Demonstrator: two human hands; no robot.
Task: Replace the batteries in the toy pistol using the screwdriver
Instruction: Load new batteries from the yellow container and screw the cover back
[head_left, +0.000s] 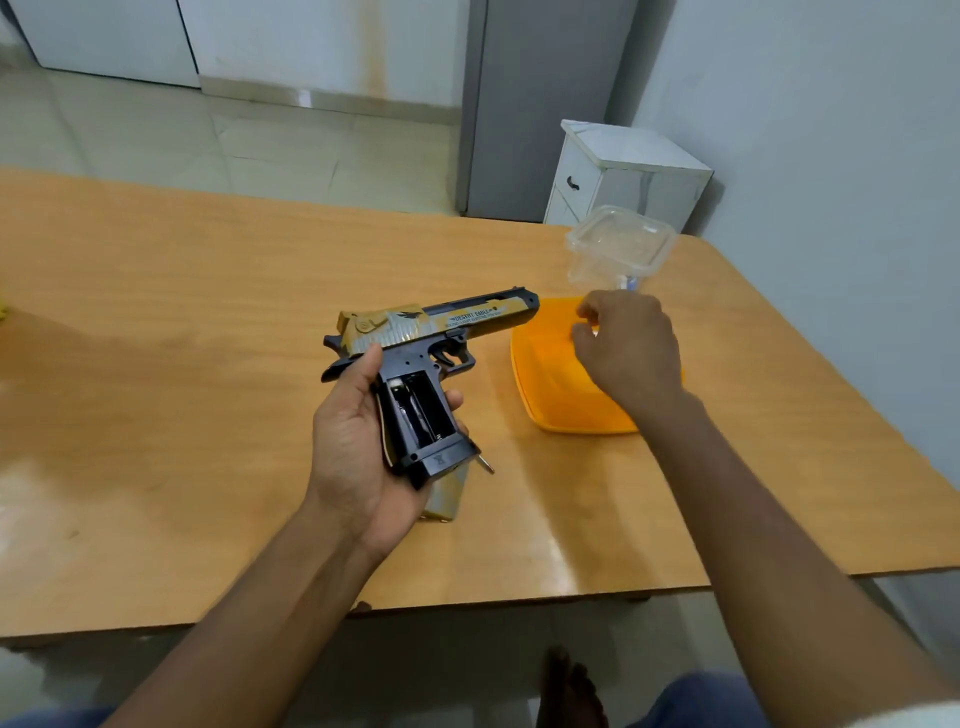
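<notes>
1. You are at one wooden table (156, 312) in a pale-walled room with a tiled floor; your bare foot (569, 686) shows below the near edge.
2. Your left hand (358, 447) grips the one toy pistol (431, 338) by its handle, lifted above the table, barrel pointing right. The battery bay (415, 410) in the handle lies uncovered and faces you.
3. Just under the pistol's butt, one gold cover piece (447, 493) lies on the table, and one thin metal tip (487, 465) pokes out beside it.
4. Your right hand (628, 348) hovers over one orange lid (550, 395), fingers curled; whether they hold anything, I cannot tell.
5. Behind it stands one clear plastic tub (618, 249).
6. Farther back, one small white cabinet (623, 176) sits against the wall.
</notes>
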